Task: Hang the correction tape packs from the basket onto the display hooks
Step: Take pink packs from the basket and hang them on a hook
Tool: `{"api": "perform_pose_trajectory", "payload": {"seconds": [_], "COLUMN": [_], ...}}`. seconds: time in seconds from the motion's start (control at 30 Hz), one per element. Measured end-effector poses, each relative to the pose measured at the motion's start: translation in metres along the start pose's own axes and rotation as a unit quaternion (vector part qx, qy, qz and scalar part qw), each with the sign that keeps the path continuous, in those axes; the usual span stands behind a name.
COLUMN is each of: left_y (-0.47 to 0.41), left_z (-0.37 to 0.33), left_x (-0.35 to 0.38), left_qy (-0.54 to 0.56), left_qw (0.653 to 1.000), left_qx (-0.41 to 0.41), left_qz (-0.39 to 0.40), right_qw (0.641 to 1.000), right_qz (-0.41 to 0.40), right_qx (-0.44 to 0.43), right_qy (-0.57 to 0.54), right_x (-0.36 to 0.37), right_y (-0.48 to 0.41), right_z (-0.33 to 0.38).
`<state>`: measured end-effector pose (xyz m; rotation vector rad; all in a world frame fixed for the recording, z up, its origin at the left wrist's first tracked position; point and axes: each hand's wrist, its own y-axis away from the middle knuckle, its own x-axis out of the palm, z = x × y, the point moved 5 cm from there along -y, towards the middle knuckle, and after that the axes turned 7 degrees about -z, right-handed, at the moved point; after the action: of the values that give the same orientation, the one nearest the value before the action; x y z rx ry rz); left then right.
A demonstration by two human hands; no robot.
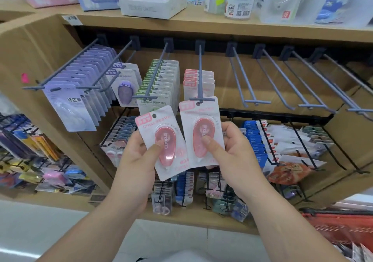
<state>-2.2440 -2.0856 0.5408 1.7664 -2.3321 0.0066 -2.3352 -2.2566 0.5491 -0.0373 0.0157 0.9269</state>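
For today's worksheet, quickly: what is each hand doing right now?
Left hand: holds a pink correction tape pack.
Right hand: holds a second pink pack.

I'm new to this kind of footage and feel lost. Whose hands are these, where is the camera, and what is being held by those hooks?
No machine here: a person wears one camera on the head, looking forward and down, so you see their own arms. The left hand holds a pink carded correction tape pack, tilted. The right hand holds a second pink pack nearly upright, its hanging hole at the tip of a grey display hook that carries matching pink packs. Neighbouring hooks hold purple packs and green packs. A red mesh-sided basket shows at lower right.
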Motion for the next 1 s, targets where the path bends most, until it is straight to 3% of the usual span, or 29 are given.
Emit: {"api": "perform_pose_trajectory", "payload": {"seconds": [0.37, 0.73, 1.0], "left_y": [0.001, 0.006, -0.003], "left_z": [-0.002, -0.006, -0.018], "left_x": [-0.02, -0.007, 0.026], "left_qy": [-0.007, -0.069, -0.135], "left_qw": [0.999, 0.995, 0.985], "left_qx": [0.02, 0.02, 0.048], "left_qz": [-0.044, 0.066, 0.099], "right_qw": [0.999, 0.993, 0.993], "right_qz": [-0.049, -0.087, -0.082], "right_qx": [-0.019, -0.044, -0.043], "right_qy": [0.002, 0.064, 0.077], "right_x": [-0.001, -0.013, -0.033], "right_y": [-0.01, -0.018, -0.026], "right_z": [-0.005, -0.007, -0.019]}}
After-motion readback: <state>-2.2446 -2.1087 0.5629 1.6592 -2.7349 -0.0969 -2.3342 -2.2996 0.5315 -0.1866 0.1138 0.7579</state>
